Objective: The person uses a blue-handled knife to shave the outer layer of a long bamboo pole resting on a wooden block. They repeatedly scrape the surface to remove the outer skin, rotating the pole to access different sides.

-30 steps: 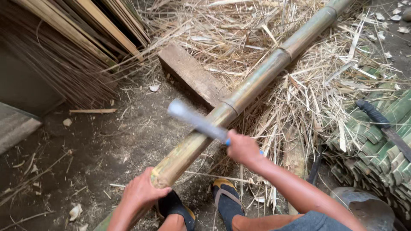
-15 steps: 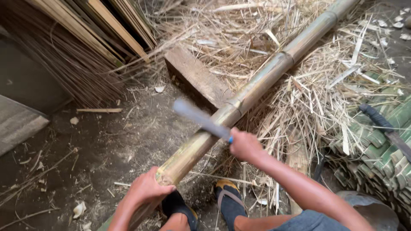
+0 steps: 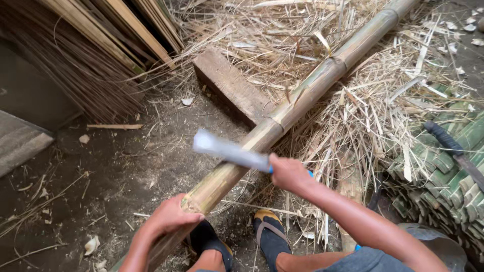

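While you crouched over the dirt floor [image 3: 101, 166], your left hand [image 3: 169, 219] was closed over the near cut end of the long bamboo pole [image 3: 302, 98], pinning it low beside your knee. That pole ran slantwise from your left hand up to the top right of the view, lying across a flat wooden block [image 3: 229, 85] and over a bed of dry bamboo shavings [image 3: 383, 106]. Your right hand [image 3: 288, 172] was clamped round the blue handle of a broad blade [image 3: 227, 150], which was blurred and sat just above the pole, its tip pointing left; whether the edge touched the bamboo, you could not tell from the blur. Your two hands were apart, one at the pole's end and one farther along it.

Your sandalled feet [image 3: 269, 236] stood just beside the pole's near end. At the right, a stack of green bamboo strips [image 3: 443, 176] lay bundled, with a dark-handled tool [image 3: 451, 146] resting on top of it. Below that stack, the rim of a grey metal basin [image 3: 443, 247] showed at the lower right corner; what it held was hidden by your arm. At the upper left, long pale slats and thin brown sticks [image 3: 85, 60] leaned in a heap.
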